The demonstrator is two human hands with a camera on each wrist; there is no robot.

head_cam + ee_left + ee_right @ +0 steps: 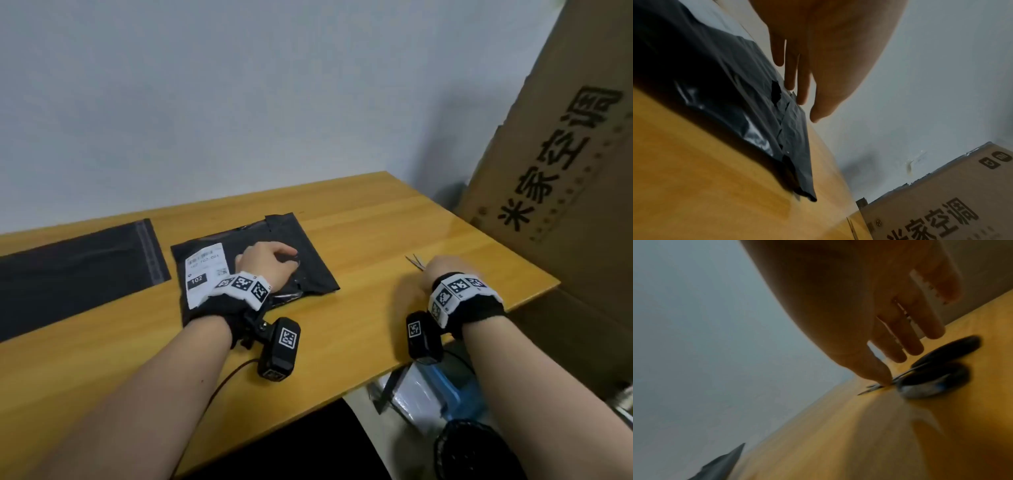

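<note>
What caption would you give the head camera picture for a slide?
Left hand rests on a labelled black mailer while the right hand reaches for scissors on the wooden table.

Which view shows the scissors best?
Right wrist: the scissors lie on the table with both black handles and the blades visible, blurred, below the right hand. Head view shows only the blade tips past that hand. Left wrist view shows nothing clearly recognisable as them.
</note>
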